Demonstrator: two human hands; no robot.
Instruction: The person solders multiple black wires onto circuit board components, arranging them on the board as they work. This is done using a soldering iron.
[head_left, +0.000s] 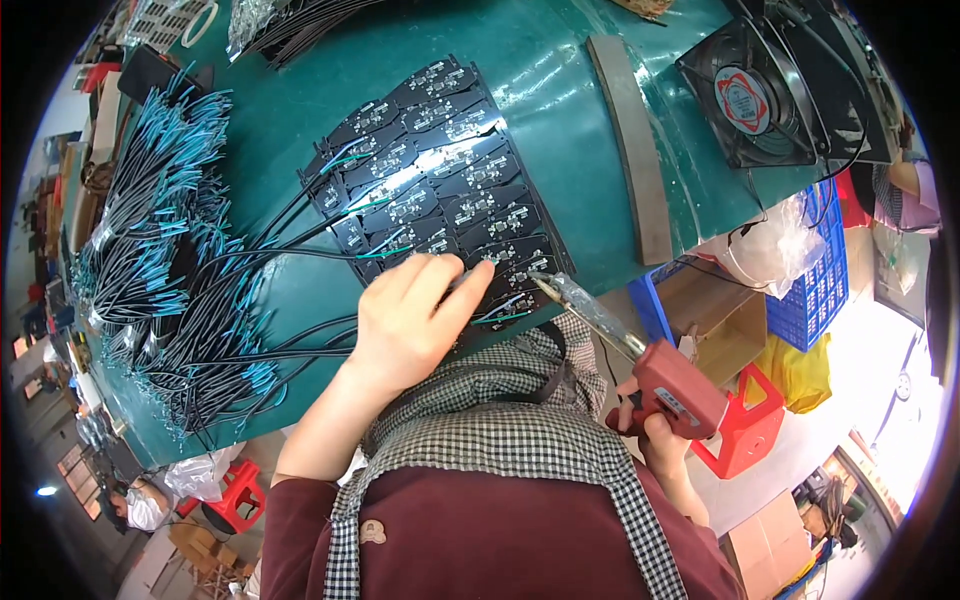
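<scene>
Left fingers [432, 280] are bent over boards [470, 170], perhaps for steadying, any grip untellable; a soldering gun [682, 385] is clasped by right fingers [660, 435] at four o'clock.

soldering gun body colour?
Soldering gun body: dull brick red, clearest in the head view.

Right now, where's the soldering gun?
Head view, right of centre: the soldering gun is in the right hand's fingers, tip by the lower right of the black circuit-board panel.
</scene>
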